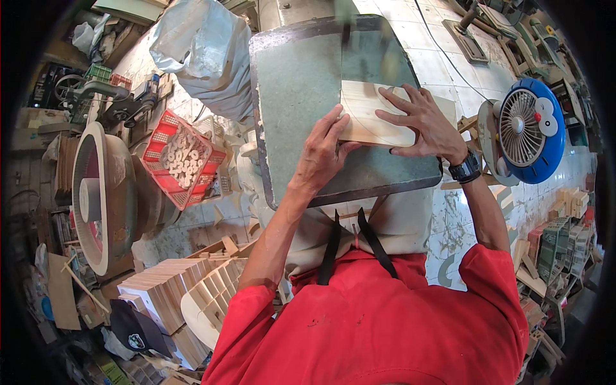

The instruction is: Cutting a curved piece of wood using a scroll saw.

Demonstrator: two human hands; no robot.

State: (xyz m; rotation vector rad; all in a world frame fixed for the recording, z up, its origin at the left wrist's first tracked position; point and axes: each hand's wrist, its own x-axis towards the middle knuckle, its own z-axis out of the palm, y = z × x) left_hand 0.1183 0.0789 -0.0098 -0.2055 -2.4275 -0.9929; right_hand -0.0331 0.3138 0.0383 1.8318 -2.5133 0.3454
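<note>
A pale wooden block (369, 115) with a curved line marked on its top lies on the dark green metal machine table (295, 83). My left hand (321, 151) grips its near left corner, thumb against the near edge and fingers along the left side. Over the right end, my right hand (427, 125) has its fingers spread on top and its thumb at the near edge, holding the block too. A dark watch sits on my right wrist. Beyond the block, a blurred upright machine part (346, 29) comes down over the table, and a thin slot runs from it toward the block.
A blue fan (531, 131) stands right of the table. To the left are a red plastic crate (154, 151) of small pale rings, a large round machine wheel (93, 199) and a plastic-covered bundle (202, 51). Stacked wooden boards (160, 282) and a dark cap (138, 327) lie lower left.
</note>
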